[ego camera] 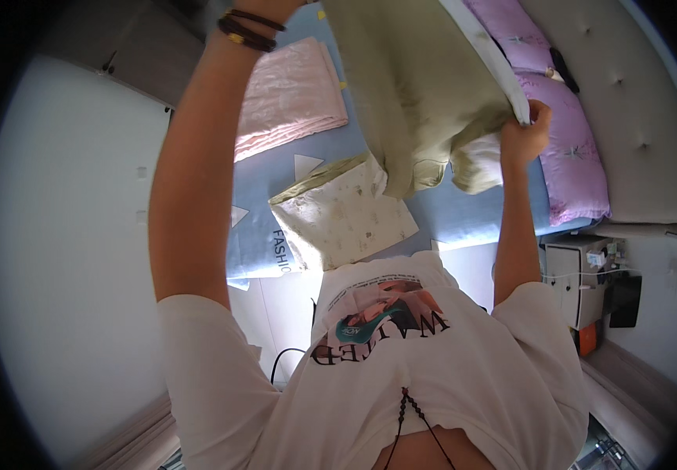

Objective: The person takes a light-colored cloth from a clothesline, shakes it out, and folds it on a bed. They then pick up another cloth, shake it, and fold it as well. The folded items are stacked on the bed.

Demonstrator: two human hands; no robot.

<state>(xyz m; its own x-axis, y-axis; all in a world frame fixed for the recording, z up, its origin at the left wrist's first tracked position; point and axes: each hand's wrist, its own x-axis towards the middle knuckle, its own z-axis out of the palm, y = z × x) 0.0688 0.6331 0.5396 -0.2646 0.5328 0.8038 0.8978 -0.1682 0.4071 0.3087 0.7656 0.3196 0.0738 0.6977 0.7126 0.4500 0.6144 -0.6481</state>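
An olive-green cloth (pixel 414 76) with a white edge hangs in front of me over the bed. My right hand (pixel 526 132) pinches its white-edged right corner between thumb and fingers. At the top edge, my left hand (pixel 282 7) is mostly cut off, so its fingers are hidden; dark bracelets (pixel 250 29) circle that wrist. Below the cloth, a white patterned fabric (pixel 350 214) with an olive-green border lies on the bed close to my body. Whether the two pieces are joined, I cannot tell.
A folded pink quilt (pixel 294 97) lies on the blue bedsheet (pixel 467 214). Purple pillows (pixel 570 153) lean by the padded headboard (pixel 638 106). To the right stands a bedside cabinet (pixel 564 282) with small items and a cable. A pale wall panel (pixel 74 223) is at left.
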